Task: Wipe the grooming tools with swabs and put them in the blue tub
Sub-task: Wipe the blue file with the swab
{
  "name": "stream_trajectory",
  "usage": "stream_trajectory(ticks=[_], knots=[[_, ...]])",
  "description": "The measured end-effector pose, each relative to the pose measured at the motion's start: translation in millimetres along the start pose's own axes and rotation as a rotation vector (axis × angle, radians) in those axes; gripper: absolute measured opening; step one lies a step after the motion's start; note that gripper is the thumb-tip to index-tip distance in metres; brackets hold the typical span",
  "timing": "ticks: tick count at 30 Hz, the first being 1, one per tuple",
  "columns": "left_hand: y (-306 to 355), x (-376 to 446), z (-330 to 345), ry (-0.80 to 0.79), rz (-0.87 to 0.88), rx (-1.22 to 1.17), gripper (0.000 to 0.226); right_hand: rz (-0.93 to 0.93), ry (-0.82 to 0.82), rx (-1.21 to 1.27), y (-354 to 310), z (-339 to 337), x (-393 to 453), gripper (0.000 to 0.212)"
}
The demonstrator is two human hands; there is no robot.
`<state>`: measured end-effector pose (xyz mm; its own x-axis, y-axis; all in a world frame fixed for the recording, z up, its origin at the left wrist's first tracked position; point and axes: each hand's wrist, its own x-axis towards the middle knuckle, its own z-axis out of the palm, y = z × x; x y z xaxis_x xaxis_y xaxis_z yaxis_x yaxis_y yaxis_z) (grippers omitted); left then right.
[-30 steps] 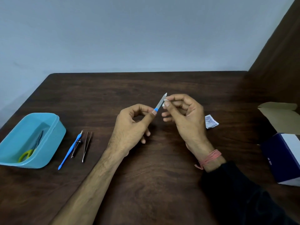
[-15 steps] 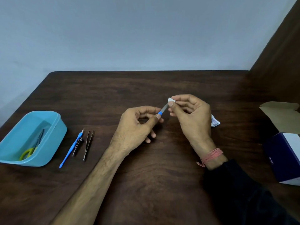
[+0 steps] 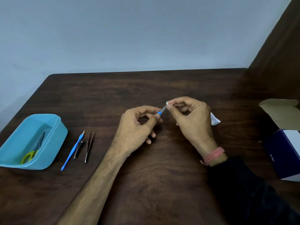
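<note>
Left hand (image 3: 138, 127) pinching nail file (image 3: 162, 109) handle, right hand (image 3: 191, 119) pinching swab (image 3: 167, 103), slid from mid-blade to tip

The desk (image 3: 146, 88) is dark brown with a streaked wood grain, and the blue tub (image 3: 53, 143) at its left edge is plain light turquoise, with scissors (image 3: 30, 155) inside showing yellow-green handles. Just right of the tub lie a bright blue stick tool (image 3: 72, 151), a dark silvery clipper (image 3: 78, 147) and steel-grey tweezers (image 3: 89, 146). Further right of the tub, the nail file (image 3: 161, 110) is grey with a blue handle, the swab (image 3: 167, 103) white, the wrist thread (image 3: 214, 154) pink, the sleeve (image 3: 243, 184) black, the sachet (image 3: 215, 120) white with dark print, and the box (image 3: 285, 153) navy and white with a tan flap.
</note>
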<state>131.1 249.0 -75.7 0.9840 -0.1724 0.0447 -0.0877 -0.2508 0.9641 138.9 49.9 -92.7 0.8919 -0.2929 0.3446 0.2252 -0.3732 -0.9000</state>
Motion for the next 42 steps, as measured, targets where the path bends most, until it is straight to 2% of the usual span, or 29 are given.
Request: stream_trajectory(ticks=[20,34,42], knots=[[-1,0,-1,0.087,0.006,-0.036,0.015,-0.031,0.060,-0.033,-3,-1,0,0.005],[1,-2,-1,0.077,0.008,-0.029,0.012,-0.255,0.052,-0.182,-10,1,-6,0.008],[2,-2,0,0.101,0.013,-0.017,0.013,-0.241,0.053,-0.152,-7,2,-5,0.009]])
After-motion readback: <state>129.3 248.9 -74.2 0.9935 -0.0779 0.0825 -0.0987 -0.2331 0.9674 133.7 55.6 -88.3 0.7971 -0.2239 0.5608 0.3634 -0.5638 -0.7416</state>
